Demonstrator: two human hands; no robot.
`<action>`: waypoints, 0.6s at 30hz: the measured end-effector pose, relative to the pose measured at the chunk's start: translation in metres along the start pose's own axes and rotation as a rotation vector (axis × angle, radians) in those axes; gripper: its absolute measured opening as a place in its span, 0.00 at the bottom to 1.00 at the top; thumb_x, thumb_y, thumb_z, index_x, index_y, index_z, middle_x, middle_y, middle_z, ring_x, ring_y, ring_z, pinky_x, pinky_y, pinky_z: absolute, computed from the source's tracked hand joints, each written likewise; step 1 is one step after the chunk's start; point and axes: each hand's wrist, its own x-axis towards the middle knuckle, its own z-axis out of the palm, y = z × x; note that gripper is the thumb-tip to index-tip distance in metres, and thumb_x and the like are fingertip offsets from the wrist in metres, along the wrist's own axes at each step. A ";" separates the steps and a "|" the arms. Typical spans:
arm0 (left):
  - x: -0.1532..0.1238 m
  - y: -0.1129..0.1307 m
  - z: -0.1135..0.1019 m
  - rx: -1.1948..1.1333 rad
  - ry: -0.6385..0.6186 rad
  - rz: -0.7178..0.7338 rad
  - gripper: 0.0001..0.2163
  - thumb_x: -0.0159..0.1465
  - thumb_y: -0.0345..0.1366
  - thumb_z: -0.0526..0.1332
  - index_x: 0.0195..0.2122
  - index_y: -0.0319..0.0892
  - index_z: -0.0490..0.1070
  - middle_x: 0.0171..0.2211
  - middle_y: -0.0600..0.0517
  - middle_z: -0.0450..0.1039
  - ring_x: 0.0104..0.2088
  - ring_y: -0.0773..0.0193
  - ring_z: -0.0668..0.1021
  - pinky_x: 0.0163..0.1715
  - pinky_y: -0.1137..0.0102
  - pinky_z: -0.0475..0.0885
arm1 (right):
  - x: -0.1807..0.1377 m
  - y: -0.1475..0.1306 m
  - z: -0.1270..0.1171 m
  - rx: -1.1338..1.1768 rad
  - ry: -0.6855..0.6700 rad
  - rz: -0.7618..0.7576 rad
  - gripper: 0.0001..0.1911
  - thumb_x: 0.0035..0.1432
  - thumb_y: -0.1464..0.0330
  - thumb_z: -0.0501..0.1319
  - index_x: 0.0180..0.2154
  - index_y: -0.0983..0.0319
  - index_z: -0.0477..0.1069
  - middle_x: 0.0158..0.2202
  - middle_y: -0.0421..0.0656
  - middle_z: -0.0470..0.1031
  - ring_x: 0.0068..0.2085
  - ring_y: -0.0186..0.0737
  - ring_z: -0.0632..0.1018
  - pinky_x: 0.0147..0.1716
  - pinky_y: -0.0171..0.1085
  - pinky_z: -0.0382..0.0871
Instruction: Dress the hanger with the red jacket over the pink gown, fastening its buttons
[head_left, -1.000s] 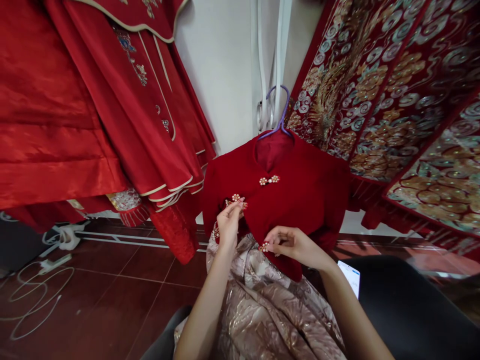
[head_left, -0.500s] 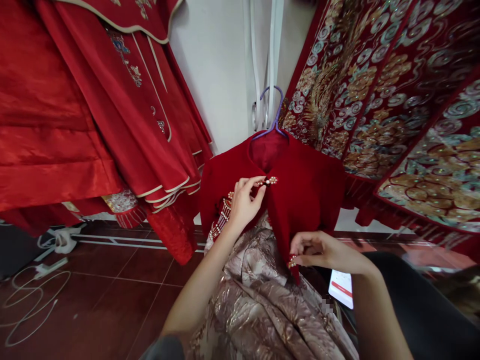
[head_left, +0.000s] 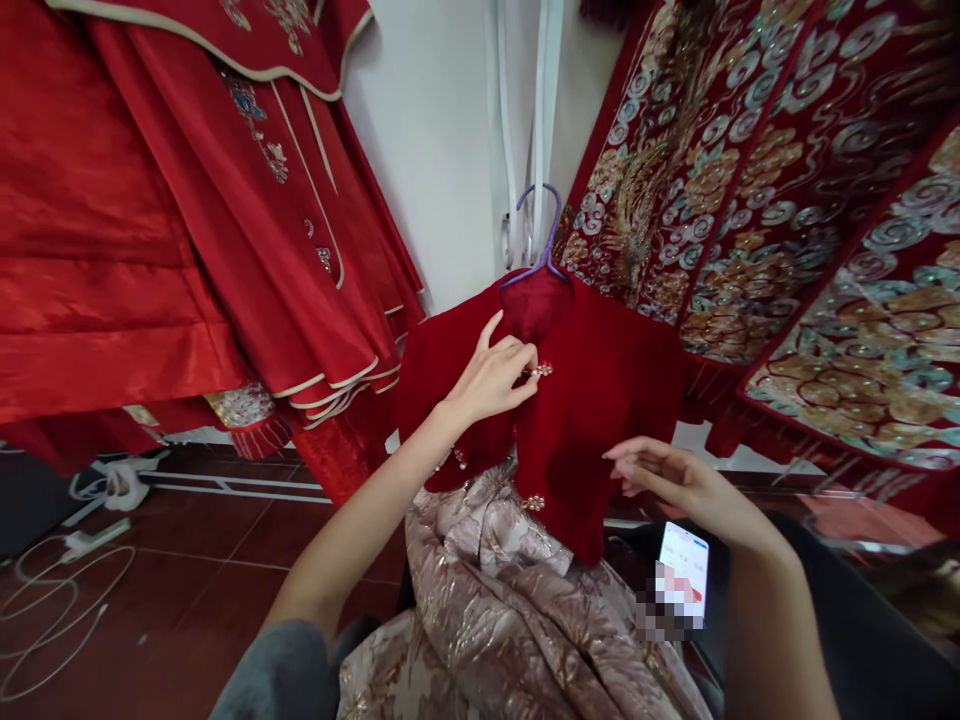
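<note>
A dark red velvet jacket (head_left: 600, 400) hangs on a purple hanger (head_left: 541, 240) in front of me. My left hand (head_left: 491, 375) pinches the pearl clasp (head_left: 541, 371) below the collar, fingers closed on it. My right hand (head_left: 671, 480) hovers beside the jacket's lower right edge with fingers loosely spread and nothing in it. A second pearl clasp (head_left: 534, 503) sits near the jacket's hem. Under the jacket hangs a pale pink-gold brocade skirt (head_left: 510, 610).
Red satin robes (head_left: 187, 230) hang at the left. Red panels embroidered in gold and silver (head_left: 787, 200) slant at the right. A phone (head_left: 679, 575) lies lower right on a dark surface. White cables (head_left: 67, 580) lie on the dark red tiled floor.
My right hand has let go of the jacket's lower clasp and moved right, opening. My left hand went from the side clasp up to the top clasp and now covers it more.
</note>
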 end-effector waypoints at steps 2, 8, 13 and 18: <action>0.000 -0.003 0.002 0.047 0.020 0.052 0.09 0.66 0.33 0.51 0.35 0.42 0.70 0.27 0.56 0.70 0.34 0.66 0.73 0.67 0.50 0.44 | -0.002 0.000 -0.004 -0.014 0.032 -0.010 0.18 0.57 0.56 0.63 0.45 0.60 0.72 0.33 0.42 0.74 0.32 0.34 0.75 0.36 0.36 0.74; -0.001 -0.002 0.012 0.171 0.071 0.001 0.12 0.70 0.35 0.47 0.38 0.41 0.70 0.27 0.54 0.72 0.30 0.66 0.75 0.67 0.50 0.47 | 0.018 0.001 -0.009 -0.037 0.314 -0.173 0.21 0.54 0.54 0.65 0.46 0.59 0.71 0.44 0.48 0.75 0.43 0.43 0.76 0.42 0.43 0.76; -0.002 0.015 0.019 0.349 0.140 -0.327 0.19 0.67 0.28 0.47 0.59 0.34 0.60 0.38 0.44 0.75 0.42 0.57 0.77 0.64 0.47 0.52 | 0.081 -0.026 0.019 -0.206 0.822 -0.443 0.27 0.54 0.56 0.63 0.52 0.57 0.64 0.51 0.49 0.69 0.50 0.47 0.73 0.50 0.52 0.70; -0.002 0.018 0.024 0.472 0.166 -0.520 0.29 0.64 0.24 0.46 0.67 0.40 0.49 0.58 0.38 0.64 0.59 0.51 0.67 0.63 0.43 0.50 | 0.143 -0.053 0.065 -0.613 1.151 -0.524 0.43 0.51 0.56 0.62 0.64 0.59 0.47 0.66 0.57 0.45 0.66 0.63 0.51 0.58 0.67 0.47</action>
